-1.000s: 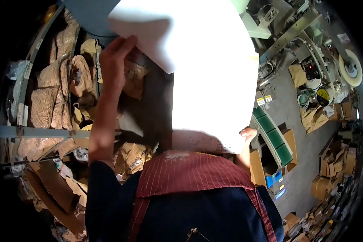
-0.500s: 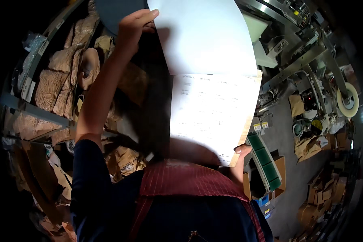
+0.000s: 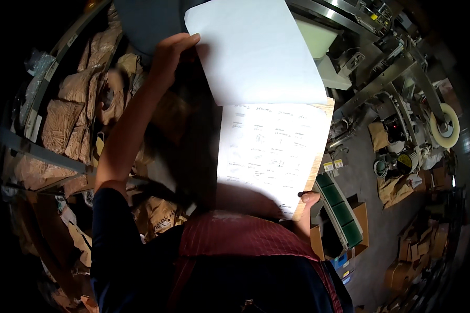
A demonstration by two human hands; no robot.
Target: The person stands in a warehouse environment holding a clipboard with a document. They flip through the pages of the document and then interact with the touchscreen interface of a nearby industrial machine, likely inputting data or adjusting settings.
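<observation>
My left hand pinches the left edge of a blank white sheet, lifted up and away from me. Below it lies a white page with rows of small print and drawings, its lower part in shadow. Along the right side a strip of a wood-grained board shows under the page. My right hand is closed on the board's lower right corner, thumb on top; its other fingers are hidden underneath.
Shelves at left hold brown paper-wrapped bundles. At right are a metal machine frame with a pale tape roll, a green conveyor belt beside an open carton, and stacked cardboard boxes.
The lifted sheet has come down towards me and a little left, its far edge now showing. My left hand has dropped with it; the right hand keeps its hold on the board.
</observation>
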